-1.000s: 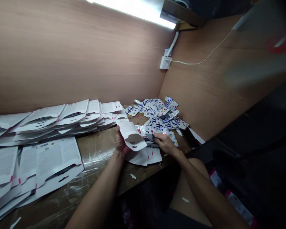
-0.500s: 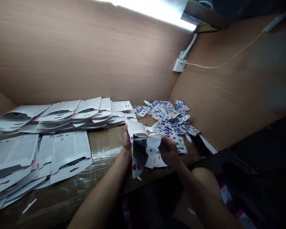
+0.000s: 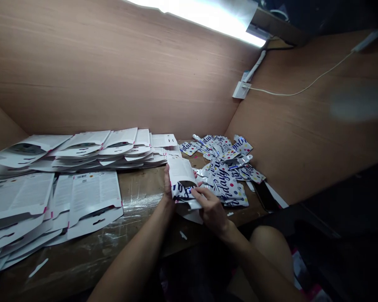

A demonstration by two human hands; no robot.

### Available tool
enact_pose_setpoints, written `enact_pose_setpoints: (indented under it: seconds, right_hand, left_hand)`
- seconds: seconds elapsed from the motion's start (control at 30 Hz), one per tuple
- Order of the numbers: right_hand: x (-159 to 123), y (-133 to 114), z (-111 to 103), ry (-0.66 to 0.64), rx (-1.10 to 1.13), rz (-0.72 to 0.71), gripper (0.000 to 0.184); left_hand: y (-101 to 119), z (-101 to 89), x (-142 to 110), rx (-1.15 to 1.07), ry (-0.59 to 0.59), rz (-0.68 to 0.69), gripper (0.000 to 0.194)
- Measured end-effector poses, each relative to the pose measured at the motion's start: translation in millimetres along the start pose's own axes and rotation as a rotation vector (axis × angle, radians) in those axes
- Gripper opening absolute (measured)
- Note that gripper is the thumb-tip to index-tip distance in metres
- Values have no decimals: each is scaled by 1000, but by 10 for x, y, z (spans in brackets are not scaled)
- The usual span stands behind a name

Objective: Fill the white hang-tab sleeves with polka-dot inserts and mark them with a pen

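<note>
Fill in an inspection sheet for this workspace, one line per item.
Surface: brown table, shiny in patches.
Job's things: a held white packet, with a printed foil piece at its open end; stacked white packets to the left; a printed foil pile to the right.
Clutter: small white scraps on the table; a dark flat object beside the foil pile, identity unclear.
Hands: left hand holds the packet; right hand pinches the foil piece.
Cables: thin white cable running from a white box across the right panel.
Surroundings: wood-coloured panels behind and right; lit lamp overhead.
</note>
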State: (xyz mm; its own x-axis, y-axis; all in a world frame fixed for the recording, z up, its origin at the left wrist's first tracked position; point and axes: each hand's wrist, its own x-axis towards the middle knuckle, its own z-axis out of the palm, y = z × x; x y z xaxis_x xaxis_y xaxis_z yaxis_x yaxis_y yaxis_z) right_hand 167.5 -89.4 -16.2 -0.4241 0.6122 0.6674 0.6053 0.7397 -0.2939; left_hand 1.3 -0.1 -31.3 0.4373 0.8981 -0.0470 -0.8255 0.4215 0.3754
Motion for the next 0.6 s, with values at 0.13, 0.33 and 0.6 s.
enact_pose_setpoints:
  seconds: [0.13, 0.33, 0.6]
  right_hand:
    - [41, -136, -119, -58, -102, 108, 57]
    - [213, -199, 1, -68, -7, 116, 28]
    - [428, -163, 118, 189, -183, 95, 25]
  left_hand:
    - [16, 16, 22, -68, 52, 71, 85]
    - [-73, 84, 21, -86, 21, 59, 82]
    - [-105, 185, -1, 401, 140, 255, 64]
